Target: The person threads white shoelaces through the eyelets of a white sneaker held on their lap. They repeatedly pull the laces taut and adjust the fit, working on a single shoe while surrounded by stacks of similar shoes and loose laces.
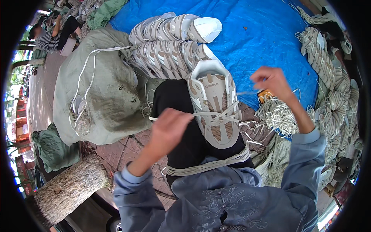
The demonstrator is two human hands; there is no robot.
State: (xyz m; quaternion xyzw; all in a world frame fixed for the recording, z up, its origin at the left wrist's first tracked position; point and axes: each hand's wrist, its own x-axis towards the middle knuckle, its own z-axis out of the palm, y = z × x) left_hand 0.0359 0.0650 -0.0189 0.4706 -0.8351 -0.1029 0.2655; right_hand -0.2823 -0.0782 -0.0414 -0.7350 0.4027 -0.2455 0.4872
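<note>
A beige and white sneaker rests on my black-trousered lap, its toe toward me and its tongue standing up. A pale flat shoelace crosses the lower part of its lacing. On the sneaker's left, my left hand is closed on one length of that lace, which runs taut from the shoe. My right hand is raised to the right of the shoe, fingers curled and smeared by motion. A thin strand stretches from the shoe toward it. Across my thighs lies a bundle of loose laces.
Rows of similar sneakers stand on a blue tarp. A grey sack sits at left, near a tree trunk. A tangled lace heap and more piled shoes are at right. Someone sits far left.
</note>
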